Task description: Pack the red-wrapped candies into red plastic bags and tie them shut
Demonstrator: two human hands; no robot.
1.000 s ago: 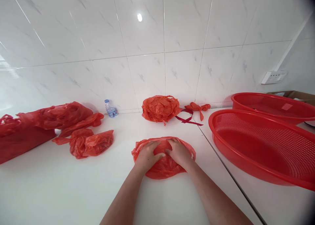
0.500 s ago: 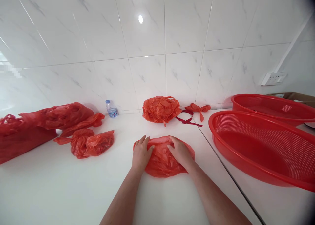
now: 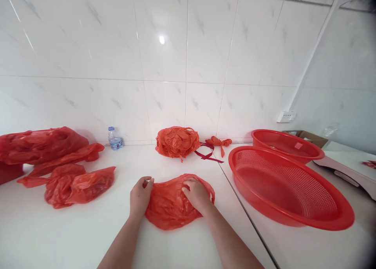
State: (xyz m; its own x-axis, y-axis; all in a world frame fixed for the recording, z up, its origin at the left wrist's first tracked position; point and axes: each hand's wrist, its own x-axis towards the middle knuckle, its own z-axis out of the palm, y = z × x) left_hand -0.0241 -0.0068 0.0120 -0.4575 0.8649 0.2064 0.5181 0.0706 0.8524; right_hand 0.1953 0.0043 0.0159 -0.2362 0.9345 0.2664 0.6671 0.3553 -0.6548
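Observation:
A crumpled red plastic bag (image 3: pixel 169 206) lies flat on the white counter (image 3: pixel 79 233) in front of me. My right hand (image 3: pixel 197 194) presses on its right part, with bent fingers gathering a fold of the film. My left hand (image 3: pixel 141 196) sits at the bag's left edge, its fingers curled and its thumb side against the plastic. Behind them lie a balled orange-red bag (image 3: pixel 177 142), a knotted red bag (image 3: pixel 219 142) and a dark red ribbon (image 3: pixel 207 155).
Loose red bags (image 3: pixel 70 186) and a larger red heap (image 3: pixel 38 145) lie to the left, beside a small water bottle (image 3: pixel 114 139). Right of the counter seam stand a red mesh basket (image 3: pixel 235 163) and a second red basket (image 3: pixel 282 137). Tiled wall rises behind.
My left hand has moved left, off the bag to its edge. The bag lies more spread out. The whole scene has shifted left and lower in view as the camera turned.

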